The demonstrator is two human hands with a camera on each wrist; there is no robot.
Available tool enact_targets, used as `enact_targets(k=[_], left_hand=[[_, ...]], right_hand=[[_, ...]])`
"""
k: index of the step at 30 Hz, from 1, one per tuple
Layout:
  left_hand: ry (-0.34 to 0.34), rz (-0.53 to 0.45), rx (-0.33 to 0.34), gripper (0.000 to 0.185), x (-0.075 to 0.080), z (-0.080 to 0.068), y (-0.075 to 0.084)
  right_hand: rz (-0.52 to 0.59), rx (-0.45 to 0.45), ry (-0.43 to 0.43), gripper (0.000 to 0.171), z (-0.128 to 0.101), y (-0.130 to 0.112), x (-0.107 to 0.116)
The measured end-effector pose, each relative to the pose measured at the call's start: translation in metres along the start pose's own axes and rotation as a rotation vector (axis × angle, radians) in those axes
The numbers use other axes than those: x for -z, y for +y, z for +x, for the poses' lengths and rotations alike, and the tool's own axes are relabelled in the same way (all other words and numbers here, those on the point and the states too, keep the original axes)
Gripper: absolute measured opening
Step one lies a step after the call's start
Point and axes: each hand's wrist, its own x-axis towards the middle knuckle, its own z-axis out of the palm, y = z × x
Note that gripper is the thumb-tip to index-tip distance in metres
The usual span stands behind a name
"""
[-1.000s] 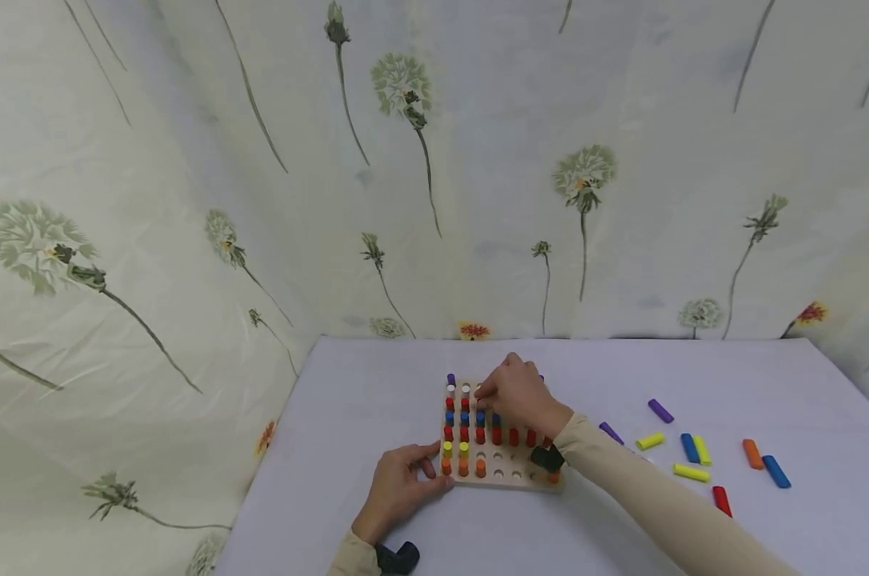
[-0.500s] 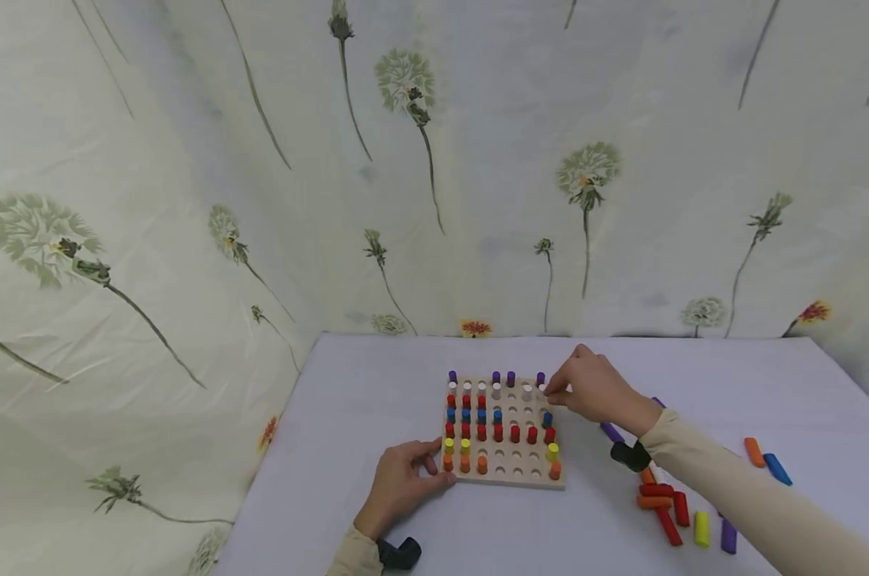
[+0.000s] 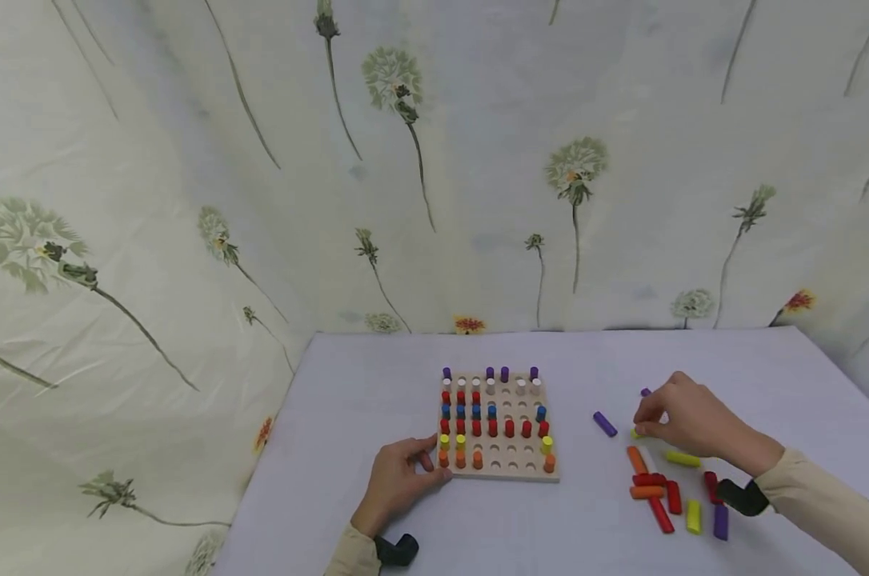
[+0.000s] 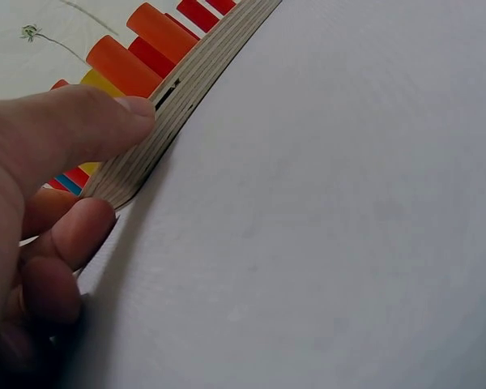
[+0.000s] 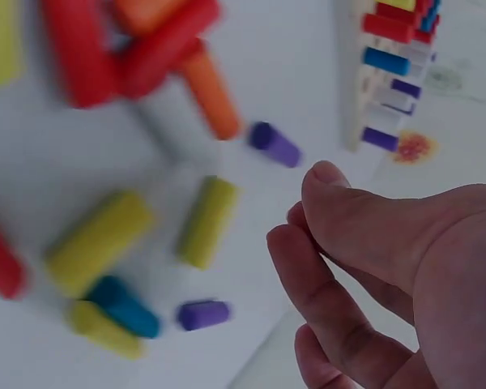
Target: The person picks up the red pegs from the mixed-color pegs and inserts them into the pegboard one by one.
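Right hand (image 3: pixel 682 420) hovers over loose pegs right of the board (image 3: pixel 498 472), fingers relaxed, holding nothing. Nearest yellow peg (image 5: pixel 206 220) lies just beyond its fingertips. Left hand (image 3: pixel 398 480) pinches the board's near-left corner

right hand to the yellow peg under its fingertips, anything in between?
Nothing visible. The right hand hovers over loose pegs on the table, fingers empty in the right wrist view; the yellow peg lies just ahead of the fingertips, bare table between. A purple peg lies off to the side.

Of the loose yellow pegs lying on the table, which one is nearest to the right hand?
The yellow peg right under the right hand's fingertips, partly hidden by them. The other two lie apart from the hand: one beside the wrist, one nearer the person.
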Motion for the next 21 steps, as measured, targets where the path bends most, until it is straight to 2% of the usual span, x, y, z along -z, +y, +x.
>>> enact_targets(k=[4, 8, 14, 21], left_hand=[[0.001, 0.004, -0.008, 0.059, 0.000, -0.001, 0.000], [-0.001, 0.002, -0.014, 0.060, 0.001, -0.001, 0.001], [0.005, -0.009, -0.012, 0.059, -0.001, -0.001, 0.000], [0.003, 0.006, -0.013, 0.059, -0.001, 0.001, -0.001]], right_hand=[[0.038, -0.116, -0.069, 0.006, -0.023, 0.012, -0.011], [0.095, -0.218, -0.118, 0.012, -0.038, 0.016, -0.022], [0.133, -0.256, -0.064, 0.015, -0.049, 0.014, -0.034], [0.136, -0.248, -0.091, 0.015, -0.049, 0.014, -0.046]])
